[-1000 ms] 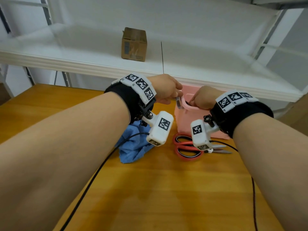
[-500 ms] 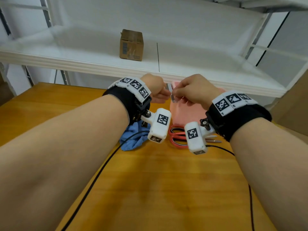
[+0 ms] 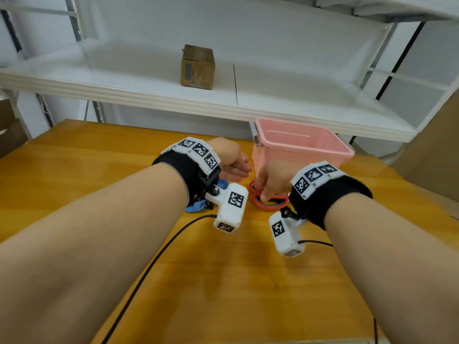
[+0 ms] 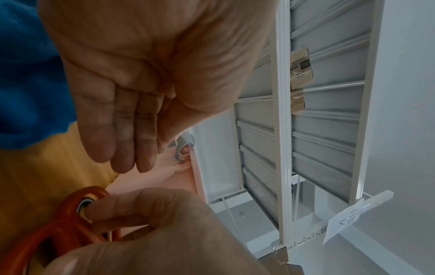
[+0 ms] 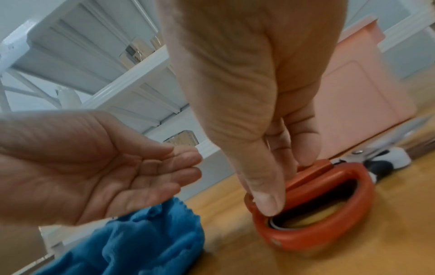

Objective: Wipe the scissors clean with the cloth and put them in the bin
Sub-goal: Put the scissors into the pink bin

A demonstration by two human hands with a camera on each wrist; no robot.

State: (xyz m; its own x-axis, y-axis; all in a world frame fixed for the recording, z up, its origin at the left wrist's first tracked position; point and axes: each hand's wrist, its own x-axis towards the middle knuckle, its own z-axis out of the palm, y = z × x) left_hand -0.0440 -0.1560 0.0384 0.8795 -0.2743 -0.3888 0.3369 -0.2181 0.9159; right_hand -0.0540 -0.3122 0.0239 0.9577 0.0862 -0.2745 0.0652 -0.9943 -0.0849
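Note:
Red-handled scissors (image 3: 269, 203) lie flat on the wooden table, just in front of the pink bin (image 3: 304, 146). My right hand (image 3: 262, 192) reaches down and pinches one handle loop (image 5: 329, 204), thumb on its rim. The blades (image 5: 367, 154) point right, mostly hidden by my wrist. My left hand (image 3: 238, 167) hovers open left of the scissors, fingers straight (image 4: 127, 134), holding nothing. The blue cloth (image 5: 141, 241) lies crumpled beneath it, largely hidden in the head view (image 3: 195, 208).
A white shelf (image 3: 173, 95) overhangs the table's far edge, with a small cardboard box (image 3: 197, 67) on it. Black cables (image 3: 154, 264) trail across the table (image 3: 223, 294) from both wrist cameras. A large cardboard sheet (image 3: 437, 150) leans at the right.
Both hands have left the bin's rim and come down. My right hand has taken hold of a scissors handle; my left hand has opened above the cloth.

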